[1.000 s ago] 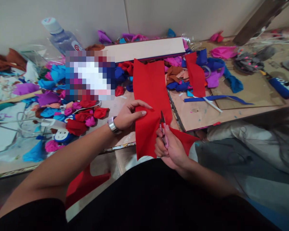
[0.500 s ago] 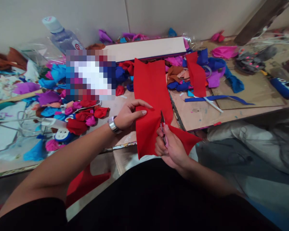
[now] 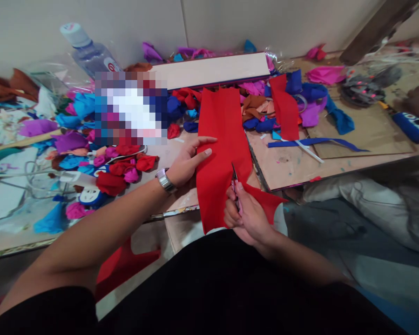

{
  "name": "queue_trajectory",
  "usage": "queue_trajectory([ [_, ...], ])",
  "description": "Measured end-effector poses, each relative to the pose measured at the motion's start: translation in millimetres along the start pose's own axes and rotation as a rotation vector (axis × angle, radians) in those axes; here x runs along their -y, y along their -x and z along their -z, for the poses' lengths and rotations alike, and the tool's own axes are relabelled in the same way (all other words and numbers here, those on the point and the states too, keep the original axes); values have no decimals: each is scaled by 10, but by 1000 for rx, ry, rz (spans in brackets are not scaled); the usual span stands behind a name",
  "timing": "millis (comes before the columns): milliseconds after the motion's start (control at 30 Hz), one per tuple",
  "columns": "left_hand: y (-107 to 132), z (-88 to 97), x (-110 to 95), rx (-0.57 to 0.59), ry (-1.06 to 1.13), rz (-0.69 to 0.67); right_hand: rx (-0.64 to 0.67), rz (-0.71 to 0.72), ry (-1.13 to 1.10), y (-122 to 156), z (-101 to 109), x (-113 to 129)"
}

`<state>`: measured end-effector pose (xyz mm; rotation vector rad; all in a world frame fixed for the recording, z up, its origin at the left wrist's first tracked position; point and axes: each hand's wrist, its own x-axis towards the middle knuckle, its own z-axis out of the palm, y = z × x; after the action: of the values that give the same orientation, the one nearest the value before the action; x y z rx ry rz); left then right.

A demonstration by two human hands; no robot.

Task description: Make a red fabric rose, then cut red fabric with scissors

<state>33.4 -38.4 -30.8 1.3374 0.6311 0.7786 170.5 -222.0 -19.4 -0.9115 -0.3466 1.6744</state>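
A long red cloth sheet [image 3: 220,139] lies over the edge of a low board table [image 3: 293,163]. My left hand [image 3: 187,162], with a silver watch at the wrist, pinches the sheet's left edge between thumb and fingers. My right hand [image 3: 247,215] is closed round small pink-handled scissors [image 3: 235,186], whose dark blades stick up into a cut in the sheet. A cut flap of the red cloth hangs to the right of my right hand.
Heaps of coloured cloth scraps [image 3: 91,153] cover the table's left and back. A plastic bottle [image 3: 87,53] lies at the back left, a long white board [image 3: 212,70] behind the sheet, another red strip [image 3: 285,109] and a blue strip [image 3: 314,142] to the right.
My left hand slid a little up the sheet's left edge and the sheet's top shifted right. The scissors stay in the cut, and the flap at the right has dropped slightly.
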Motion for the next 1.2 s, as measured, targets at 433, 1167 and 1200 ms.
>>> queue_trajectory([
  [433, -28, 84, -10, 48, -245, -192, 17, -26, 1, 22, -40, 102],
  [1167, 10, 70, -50, 55, -256, -217, 89, -67, 1, 5, 40, 85],
  [1200, 12, 68, -53, 44, -256, -212, 101, -74, 0, 5, 51, 79],
])
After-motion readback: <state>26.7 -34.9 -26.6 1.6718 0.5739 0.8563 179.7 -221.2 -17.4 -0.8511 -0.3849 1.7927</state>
